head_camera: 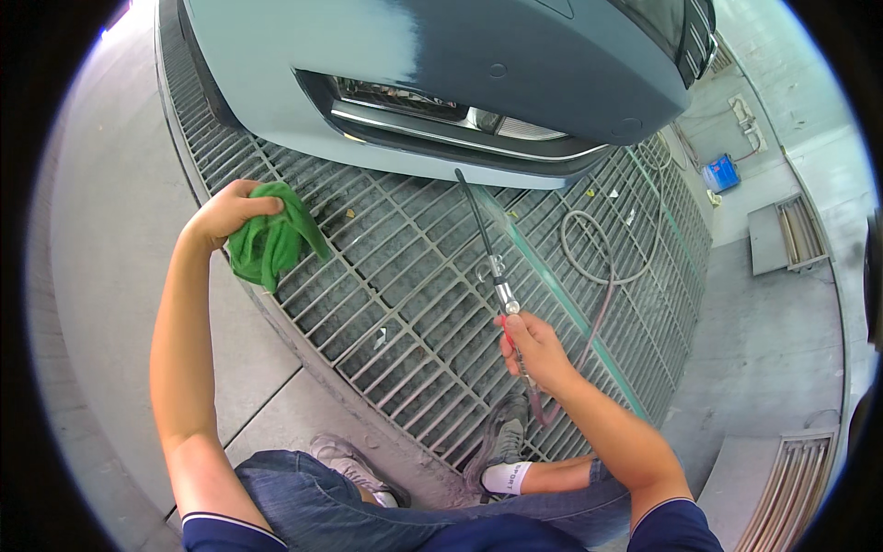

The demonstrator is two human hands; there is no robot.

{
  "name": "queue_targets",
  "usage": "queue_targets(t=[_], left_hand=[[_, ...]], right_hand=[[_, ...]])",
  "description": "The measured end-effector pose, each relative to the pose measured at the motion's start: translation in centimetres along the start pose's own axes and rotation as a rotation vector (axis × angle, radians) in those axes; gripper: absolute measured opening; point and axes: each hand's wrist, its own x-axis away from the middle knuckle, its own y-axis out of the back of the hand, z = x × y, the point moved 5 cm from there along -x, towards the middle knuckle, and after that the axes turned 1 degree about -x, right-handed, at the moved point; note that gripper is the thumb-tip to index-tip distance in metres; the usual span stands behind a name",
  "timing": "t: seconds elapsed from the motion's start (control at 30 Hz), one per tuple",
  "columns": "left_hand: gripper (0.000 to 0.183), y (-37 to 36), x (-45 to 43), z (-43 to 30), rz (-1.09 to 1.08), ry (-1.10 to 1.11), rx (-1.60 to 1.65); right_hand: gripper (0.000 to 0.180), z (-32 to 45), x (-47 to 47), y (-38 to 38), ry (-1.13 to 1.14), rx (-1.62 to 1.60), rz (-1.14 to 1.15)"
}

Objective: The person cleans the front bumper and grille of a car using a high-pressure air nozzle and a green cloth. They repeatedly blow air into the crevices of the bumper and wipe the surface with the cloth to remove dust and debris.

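My left hand point(231, 211) grips a bunched green cloth point(265, 241), held out over the left border of the floor grating. In my right hand point(541, 348) is an air blow gun point(507, 293) with a red part at the grip. Its thin black nozzle point(474, 210) points up toward the lower edge of a car bumper point(386, 155), and I cannot tell whether the tip touches it. A hose point(597, 338) runs from the gun's lower end. The bumper is pale grey on one side and dark blue-grey on the other, around a recess with chrome trim point(414, 124) and a lamp point(528, 130).
Metal floor grating point(414, 290) extends under the car, with scraps of paper and tape on it. The hose lies coiled point(586, 241) to the right. A blue can point(721, 172) stands by the wall. Lamp units point(800, 231) are set low along the right wall. My shoes point(507, 435) straddle the grating's edge.
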Motion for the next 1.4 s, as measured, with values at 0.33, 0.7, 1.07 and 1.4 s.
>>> queue_targets(t=[0.33,0.7,1.07,1.4], left_hand=[[0.034,8.2,-0.5,9.9,-0.322,-0.022,1.035],[0.038,11.0,0.1,11.1,-0.435,-0.216,1.312],[0.042,9.3,-0.1,10.2,-0.397,-0.216,1.303],[0.029,7.9,-2.1,6.5,-0.419,-0.223,1.237]], right_hand=[[0.049,2.2,-2.3,-4.4,0.047,0.078,0.123],[0.033,4.0,-2.7,-8.8,0.044,0.007,0.203],[0.042,5.8,-3.2,-10.9,0.11,0.057,0.258],[0.032,6.6,-3.5,-11.5,0.16,0.123,0.23]])
